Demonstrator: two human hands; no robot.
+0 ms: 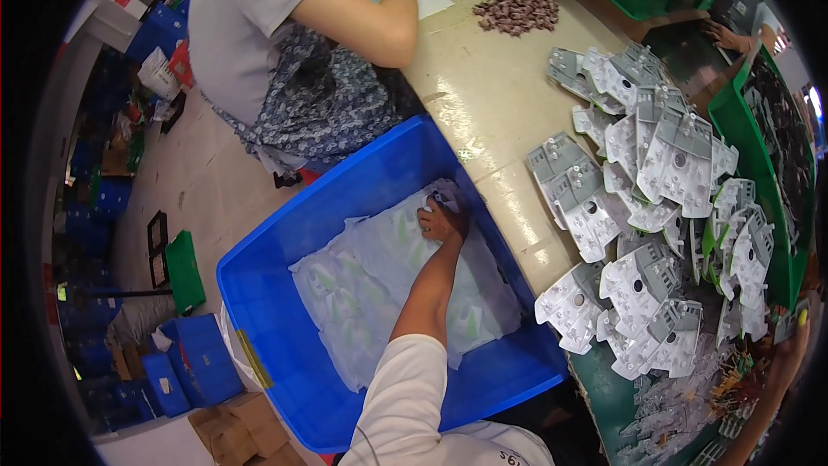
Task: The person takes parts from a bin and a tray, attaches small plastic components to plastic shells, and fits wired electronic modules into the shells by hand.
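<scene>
Bagged parts in clear plastic line the floor of the blue bin at 6 o'clock. Left hand reaches into the bin's far corner, fingers curled on a bag at its 12 o'clock. Grey moulded plates piled on the table, 3 o'clock. Right hand not visible.

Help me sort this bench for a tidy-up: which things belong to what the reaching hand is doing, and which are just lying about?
In hand:
- left hand, reaching into the blue bin
- clear bagged parts lying in that bin

Lying about:
- heap of grey plastic mouldings on the table
- pile of small brownish pieces
- green trays
- a co-worker's arm at the far end
</scene>
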